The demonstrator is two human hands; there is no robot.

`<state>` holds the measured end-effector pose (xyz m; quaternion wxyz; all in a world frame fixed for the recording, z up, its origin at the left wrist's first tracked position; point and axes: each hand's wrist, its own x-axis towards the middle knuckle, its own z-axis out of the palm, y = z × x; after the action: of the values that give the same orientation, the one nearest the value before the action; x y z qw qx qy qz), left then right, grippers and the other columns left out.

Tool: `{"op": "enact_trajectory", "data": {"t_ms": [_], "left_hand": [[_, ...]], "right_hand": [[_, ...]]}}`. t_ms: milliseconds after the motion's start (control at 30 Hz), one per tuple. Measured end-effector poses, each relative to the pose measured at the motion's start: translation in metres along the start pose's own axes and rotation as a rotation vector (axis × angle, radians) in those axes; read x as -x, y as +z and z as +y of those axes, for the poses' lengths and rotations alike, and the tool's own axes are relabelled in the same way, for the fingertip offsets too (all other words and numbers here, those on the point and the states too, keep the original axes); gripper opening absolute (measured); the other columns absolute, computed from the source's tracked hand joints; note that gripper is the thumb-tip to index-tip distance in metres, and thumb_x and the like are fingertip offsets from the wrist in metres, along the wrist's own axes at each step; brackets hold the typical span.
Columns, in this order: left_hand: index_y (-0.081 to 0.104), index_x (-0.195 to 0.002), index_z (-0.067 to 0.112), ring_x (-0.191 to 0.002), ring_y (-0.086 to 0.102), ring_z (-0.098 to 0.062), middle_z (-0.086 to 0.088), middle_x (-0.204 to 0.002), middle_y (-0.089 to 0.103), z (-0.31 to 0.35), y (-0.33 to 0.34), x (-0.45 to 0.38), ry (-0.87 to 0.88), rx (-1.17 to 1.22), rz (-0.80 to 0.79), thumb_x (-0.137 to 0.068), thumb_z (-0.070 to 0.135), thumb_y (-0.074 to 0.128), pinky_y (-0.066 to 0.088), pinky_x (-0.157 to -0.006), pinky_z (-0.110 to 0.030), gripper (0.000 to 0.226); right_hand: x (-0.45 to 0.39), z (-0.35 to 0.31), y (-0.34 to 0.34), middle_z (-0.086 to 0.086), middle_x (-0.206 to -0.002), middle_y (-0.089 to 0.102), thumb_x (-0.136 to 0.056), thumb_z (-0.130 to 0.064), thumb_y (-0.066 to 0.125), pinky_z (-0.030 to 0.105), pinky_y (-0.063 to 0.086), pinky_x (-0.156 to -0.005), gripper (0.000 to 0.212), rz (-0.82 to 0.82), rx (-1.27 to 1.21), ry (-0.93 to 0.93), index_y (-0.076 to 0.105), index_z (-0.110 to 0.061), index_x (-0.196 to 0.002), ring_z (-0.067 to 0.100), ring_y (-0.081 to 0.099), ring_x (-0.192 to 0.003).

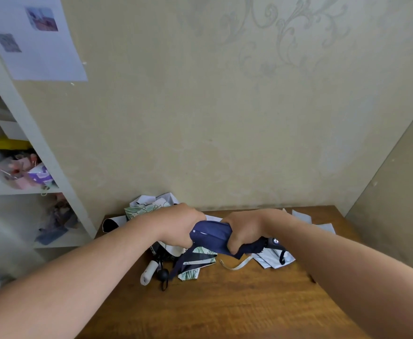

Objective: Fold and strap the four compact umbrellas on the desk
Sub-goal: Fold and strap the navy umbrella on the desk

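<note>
Fingers [233, 248] around navy umbrella [211, 237]

wooden desk [237, 302] | floral umbrella [190, 267], silver umbrella [271, 259], white strap [237, 265]

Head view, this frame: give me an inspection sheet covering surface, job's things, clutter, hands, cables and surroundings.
Surface: wooden desk, against a patterned wall.
Job's things: navy umbrella held above the desk; floral umbrella, silver umbrella and a white-handled umbrella lie loose, unstrapped.
Clutter: white paper sheets by the wall.
Hands: left hand and right hand both grip the navy umbrella, fingers curled round it.
Cables: nothing seen.
Surroundings: white shelf unit on the left, holding assorted items; printed sheet above.
</note>
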<state>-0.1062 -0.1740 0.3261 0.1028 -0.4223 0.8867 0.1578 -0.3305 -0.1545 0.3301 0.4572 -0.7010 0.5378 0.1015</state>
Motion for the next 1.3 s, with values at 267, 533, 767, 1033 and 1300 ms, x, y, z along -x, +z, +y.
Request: {"op": "enact_trajectory", "data": {"t_ms": [267, 533, 767, 1033, 1300], "left_hand": [[0.054, -0.080, 0.022, -0.059, 0.046, -0.020, 0.002, -0.065, 0.053, -0.007, -0.004, 0.006, -0.140, 0.268, -0.035, -0.070, 0.019, 0.072, 0.034, -0.057, -0.033, 0.021], [0.069, -0.118, 0.037, -0.075, 0.069, -0.013, 0.003, -0.092, 0.075, -0.004, -0.013, 0.012, -0.087, 0.614, -0.015, -0.078, 0.017, 0.079, 0.056, -0.069, -0.031, 0.045], [0.055, -0.127, 0.031, -0.095, 0.077, -0.025, -0.011, -0.121, 0.070, -0.001, 0.006, 0.009, -0.172, 1.259, 0.317, -0.097, 0.014, 0.074, 0.063, -0.090, -0.045, 0.040], [0.060, -0.105, 0.012, -0.057, 0.053, -0.014, -0.003, -0.081, 0.058, 0.021, 0.037, -0.005, -0.338, 1.318, 0.576, -0.097, 0.034, 0.073, 0.042, -0.053, -0.028, 0.027], [0.074, -0.108, 0.007, -0.052, 0.032, -0.009, -0.002, -0.079, 0.057, 0.015, 0.035, -0.006, -0.491, 1.572, 0.284, -0.091, 0.064, 0.066, 0.025, -0.047, -0.023, 0.060]], "right_hand": [[-0.014, 0.010, 0.041, -0.006, -0.096, 0.066, -0.073, -0.043, 0.068, 0.034, 0.048, -0.066, 0.058, 0.703, 0.606, -0.034, 0.046, -0.039, -0.127, 0.030, 0.066, -0.087], [-0.006, 0.023, 0.025, -0.007, -0.087, 0.068, -0.069, -0.036, 0.072, 0.029, 0.046, -0.062, 0.040, 0.555, 0.381, -0.104, 0.059, -0.033, -0.107, 0.021, 0.062, -0.075], [-0.001, 0.027, 0.030, 0.002, -0.063, 0.058, -0.073, -0.013, 0.072, 0.035, 0.045, -0.054, 0.024, 0.353, -0.307, -0.139, 0.058, -0.019, -0.091, 0.024, 0.053, -0.053], [-0.019, 0.031, 0.054, 0.012, -0.071, 0.055, -0.077, -0.019, 0.076, 0.038, 0.042, -0.055, 0.035, 0.471, -0.745, -0.149, 0.055, -0.014, -0.105, 0.029, 0.048, -0.062], [-0.018, 0.039, 0.062, 0.015, -0.074, 0.043, -0.082, -0.013, 0.074, 0.035, 0.033, -0.050, 0.034, 0.420, -0.901, -0.188, 0.049, -0.014, -0.106, 0.027, 0.036, -0.056]]}}
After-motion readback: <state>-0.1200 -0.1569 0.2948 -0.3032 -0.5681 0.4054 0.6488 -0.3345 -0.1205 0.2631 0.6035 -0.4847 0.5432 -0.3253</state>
